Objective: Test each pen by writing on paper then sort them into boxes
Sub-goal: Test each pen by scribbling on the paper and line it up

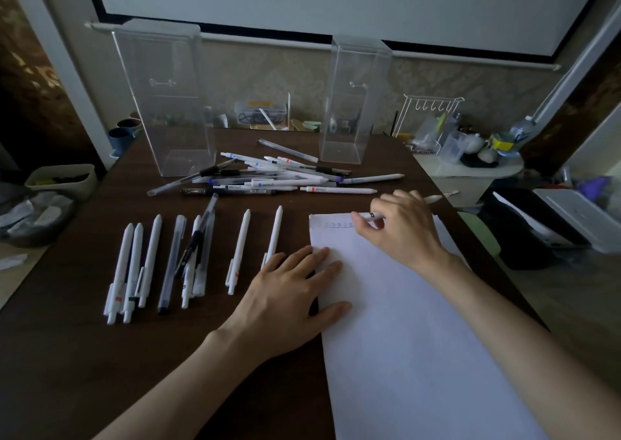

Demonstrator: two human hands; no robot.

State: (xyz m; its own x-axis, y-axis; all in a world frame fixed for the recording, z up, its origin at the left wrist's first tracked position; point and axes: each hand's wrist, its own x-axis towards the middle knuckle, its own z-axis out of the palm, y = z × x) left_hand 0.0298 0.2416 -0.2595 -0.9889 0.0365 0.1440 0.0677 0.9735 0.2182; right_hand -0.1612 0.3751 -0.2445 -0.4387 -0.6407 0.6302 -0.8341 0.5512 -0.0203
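The table is dark brown with a fine wood grain and a rounded far corner. From 3 to 5 o'clock on it lies one sheet of smooth white paper, long and rectangular. A short row of faint small marks runs along its top edge.

The right hand is at 2 o'clock on the paper's top edge. Its fingers are curled round one slim white pen with a dark band, and the tip is down on the sheet just right of the marks. The left hand lies flat at the paper's left edge with its fingers spread. The fingertips and thumb press on the sheet and the palm rests on the wood.

At 9 o'clock is a row of pens lying side by side, tips pointing away. I count nine. Six are matte white and rounded like the held one. Two are frosted and translucent, and one dark clear-barrelled pen lies tilted across two others. The two white pens nearest the left hand lie apart from the others.

At 12 o'clock is a loose pile of the same kinds, lying mostly crosswise and overlapping too much to count.

Two tall boxes of clear hard plastic stand upright behind the pile, both square-edged and glossy. The wider left box is at 11 o'clock and the narrower right box is at 1 o'clock. Neither holds a pen.

A white wire rack with hooks stands off the table at 2 o'clock.
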